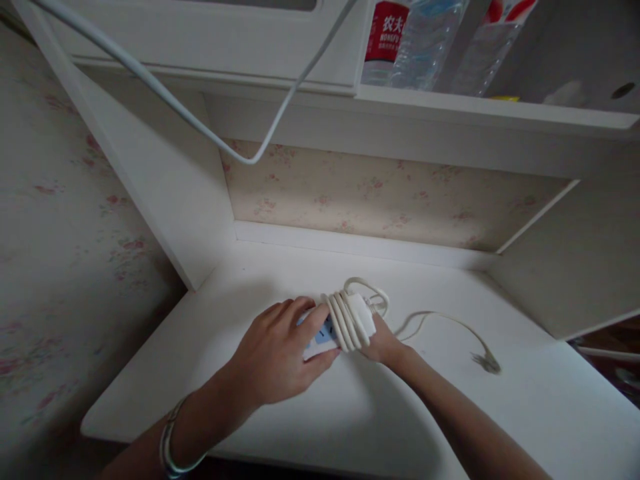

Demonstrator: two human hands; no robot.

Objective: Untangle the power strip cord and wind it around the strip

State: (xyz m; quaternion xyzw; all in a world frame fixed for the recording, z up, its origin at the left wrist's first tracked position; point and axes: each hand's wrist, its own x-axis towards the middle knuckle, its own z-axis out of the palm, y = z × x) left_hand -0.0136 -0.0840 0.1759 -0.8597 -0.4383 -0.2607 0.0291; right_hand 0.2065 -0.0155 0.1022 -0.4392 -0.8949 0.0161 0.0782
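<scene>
A white power strip with blue socket faces is raised a little above the white desk. Several turns of its off-white cord wrap around the end away from my left hand. My left hand grips the near-left end, thumb below and fingers over the top. At the wrapped end is my right hand, its fingers mostly hidden behind the strip. The cord runs into this hand and its tail comes out beside it, so it appears closed on the cord. The plug lies at the tail's end on the desk.
The white desk has side panels and a shelf above, holding plastic bottles. A thick white cable hangs in a loop in front of the shelf. Floral wallpaper covers the left wall.
</scene>
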